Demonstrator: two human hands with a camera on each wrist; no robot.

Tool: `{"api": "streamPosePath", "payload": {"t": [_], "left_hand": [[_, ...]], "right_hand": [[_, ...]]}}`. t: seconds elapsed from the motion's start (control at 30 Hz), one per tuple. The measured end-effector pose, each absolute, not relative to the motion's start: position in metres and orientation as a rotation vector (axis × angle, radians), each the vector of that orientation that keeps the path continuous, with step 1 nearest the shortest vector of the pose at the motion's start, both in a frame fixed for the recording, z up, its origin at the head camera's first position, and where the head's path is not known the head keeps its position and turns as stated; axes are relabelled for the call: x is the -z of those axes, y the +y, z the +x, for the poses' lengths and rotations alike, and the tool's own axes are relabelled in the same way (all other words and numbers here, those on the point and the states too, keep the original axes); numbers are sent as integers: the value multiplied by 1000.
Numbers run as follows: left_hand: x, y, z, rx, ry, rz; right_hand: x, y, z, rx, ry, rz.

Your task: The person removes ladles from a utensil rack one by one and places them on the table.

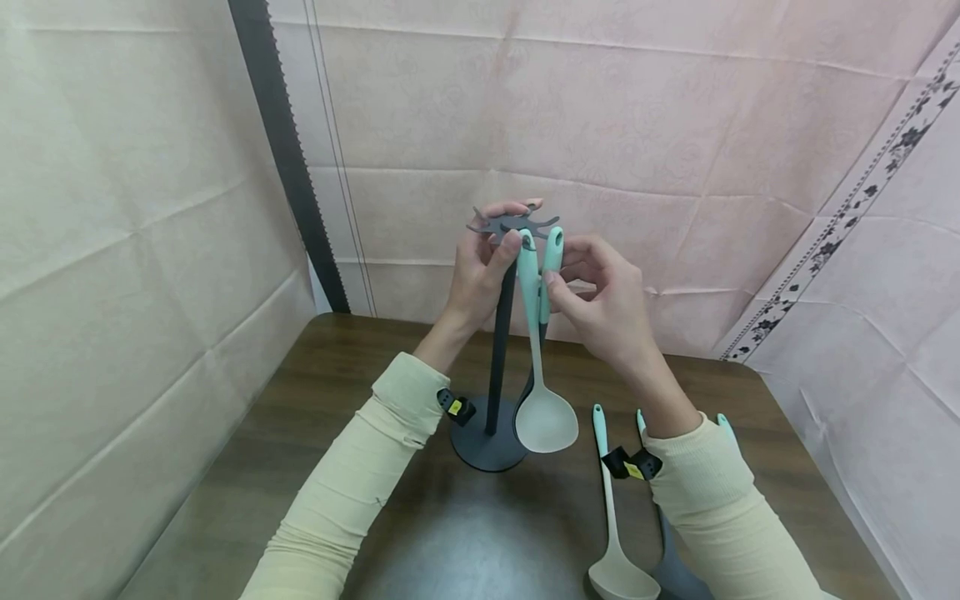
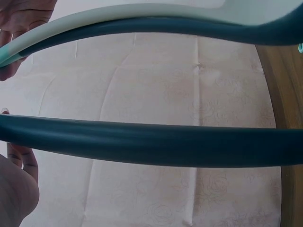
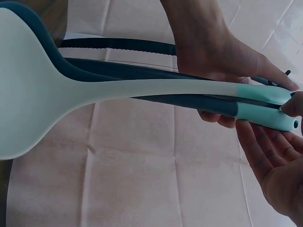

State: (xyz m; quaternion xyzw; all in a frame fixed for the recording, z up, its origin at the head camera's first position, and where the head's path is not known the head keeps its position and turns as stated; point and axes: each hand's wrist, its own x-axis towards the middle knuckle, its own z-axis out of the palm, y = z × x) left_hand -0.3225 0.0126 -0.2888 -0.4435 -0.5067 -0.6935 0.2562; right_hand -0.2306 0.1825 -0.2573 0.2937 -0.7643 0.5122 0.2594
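My left hand [image 1: 480,271] grips the top of a dark grey utensil stand [image 1: 497,358], its fingers behind the hooks and its thumb at the front. A large pale spoon [image 1: 546,421] with a mint handle hangs at a front hook, close to that thumb. Just right of it, my right hand [image 1: 603,304] pinches the mint handle end of a dark utensil [image 3: 213,104] between thumb and fingers. That handle stands upright beside the hooks. The dark utensil's head is mostly hidden behind the pale spoon, so its kind is unclear.
On the brown table [image 1: 465,533], a pale ladle [image 1: 618,577] lies at the front right. Beside it is a dark utensil with a mint handle, partly covered by my right sleeve [image 1: 720,500]. Another mint handle [image 1: 726,425] shows past the sleeve. Cloth-covered walls [image 1: 585,108] stand behind and at the sides.
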Motion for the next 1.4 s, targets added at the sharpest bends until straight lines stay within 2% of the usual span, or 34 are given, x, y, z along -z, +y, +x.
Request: {"api": "streamPosePath", "payload": {"t": [1.07, 1.4], "left_hand": [[288, 10, -324, 1919, -1360, -1196], [288, 11, -323, 1913, -1373, -1219]], "right_hand": [[267, 190, -233, -1492, -2030, 845], [283, 197, -236, -1459, -2057, 793]]}}
